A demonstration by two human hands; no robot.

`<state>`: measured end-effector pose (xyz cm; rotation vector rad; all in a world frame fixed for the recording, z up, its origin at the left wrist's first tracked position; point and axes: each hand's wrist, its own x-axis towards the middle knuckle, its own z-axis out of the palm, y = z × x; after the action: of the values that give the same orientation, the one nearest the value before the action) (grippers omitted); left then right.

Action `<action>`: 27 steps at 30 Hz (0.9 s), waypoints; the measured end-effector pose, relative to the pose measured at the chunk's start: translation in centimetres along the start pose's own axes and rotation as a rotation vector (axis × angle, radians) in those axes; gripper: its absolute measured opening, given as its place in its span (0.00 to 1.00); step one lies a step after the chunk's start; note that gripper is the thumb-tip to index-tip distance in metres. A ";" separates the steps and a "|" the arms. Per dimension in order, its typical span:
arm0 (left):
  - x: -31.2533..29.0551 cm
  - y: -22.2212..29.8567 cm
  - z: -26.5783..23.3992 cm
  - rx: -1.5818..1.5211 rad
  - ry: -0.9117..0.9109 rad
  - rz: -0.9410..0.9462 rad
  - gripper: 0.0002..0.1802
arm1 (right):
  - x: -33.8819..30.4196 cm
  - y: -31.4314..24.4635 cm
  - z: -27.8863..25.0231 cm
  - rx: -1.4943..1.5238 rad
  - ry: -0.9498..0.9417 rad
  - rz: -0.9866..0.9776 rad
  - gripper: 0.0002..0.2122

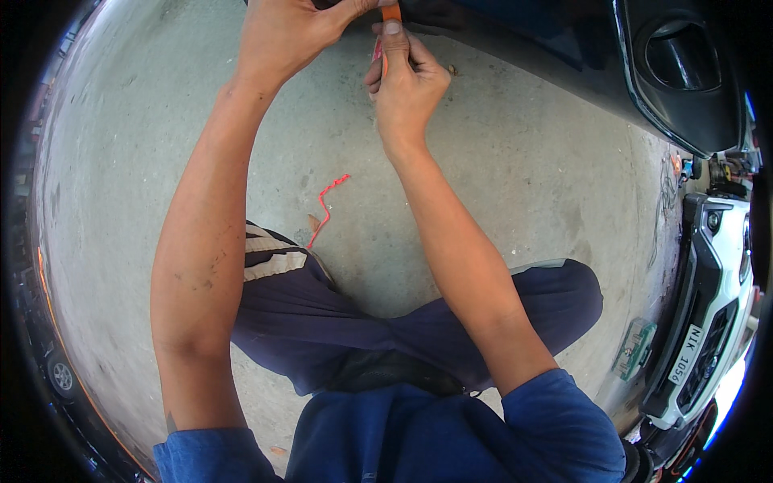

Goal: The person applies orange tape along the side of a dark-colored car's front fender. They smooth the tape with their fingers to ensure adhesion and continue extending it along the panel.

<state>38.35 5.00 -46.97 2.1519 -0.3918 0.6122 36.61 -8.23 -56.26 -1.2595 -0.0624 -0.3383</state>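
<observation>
My right hand (409,84) is closed round a flat orange strip-like piece (391,13), its thumb pressed along it. The upper end of the piece reaches the lower edge of a dark car bumper (515,32). A bit of pink-red material (377,50) shows between the fingers of that hand; what it is I cannot make out. My left hand (294,32) is at the top edge of the view beside the bumper. Its thumb stretches toward the orange piece, while its other fingers are cut off or hidden.
A thin twisted red strip (325,211) lies on the concrete floor (346,274) by my left leg. The bumper's round recess (683,55) juts out at upper right. A white vehicle front (708,306) stands at right, near a green plate-like thing (634,348).
</observation>
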 end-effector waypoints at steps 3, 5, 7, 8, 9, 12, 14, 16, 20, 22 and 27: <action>0.0 -0.1 0.0 0.022 0.006 0.035 0.14 | 0.1 0.1 -0.1 -0.004 -0.003 -0.011 0.19; 0.0 -0.2 0.1 0.014 0.011 0.042 0.14 | 0.2 0.2 -0.2 0.000 -0.005 -0.013 0.19; 0.0 -0.2 0.2 -0.002 0.023 0.033 0.14 | 0.2 0.3 -0.2 0.000 -0.007 0.001 0.19; 0.0 -0.2 0.2 -0.010 0.029 0.028 0.14 | 0.2 0.3 -0.2 -0.005 -0.004 0.004 0.19; 0.0 -0.3 0.2 0.003 0.016 0.022 0.14 | 0.2 0.3 -0.2 -0.005 -0.002 -0.002 0.19; -0.1 -0.8 0.4 0.092 -0.007 0.048 0.16 | 0.3 0.2 0.0 -0.010 0.016 -0.013 0.19; -0.2 -1.3 0.8 0.216 -0.003 0.122 0.18 | 0.3 0.2 0.0 -0.008 0.029 0.008 0.18; -0.5 -1.8 0.7 0.213 -0.038 0.109 0.12 | 0.1 0.3 -0.1 -0.016 0.018 -0.001 0.17; -0.7 -2.1 0.6 0.281 -0.042 0.180 0.13 | -0.8 0.6 -0.3 -0.032 -0.008 -0.035 0.18; -0.4 -1.8 0.7 0.242 0.009 0.168 0.18 | -1.2 0.9 -0.6 0.018 -0.030 -0.070 0.19; 0.1 -1.0 0.7 0.265 0.066 0.160 0.22 | -1.0 0.9 -1.2 -0.003 0.014 -0.086 0.18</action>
<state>39.09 5.04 -47.93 2.3591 -0.4720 0.8644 35.75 -8.93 -57.75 -1.2598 -0.1045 -0.4219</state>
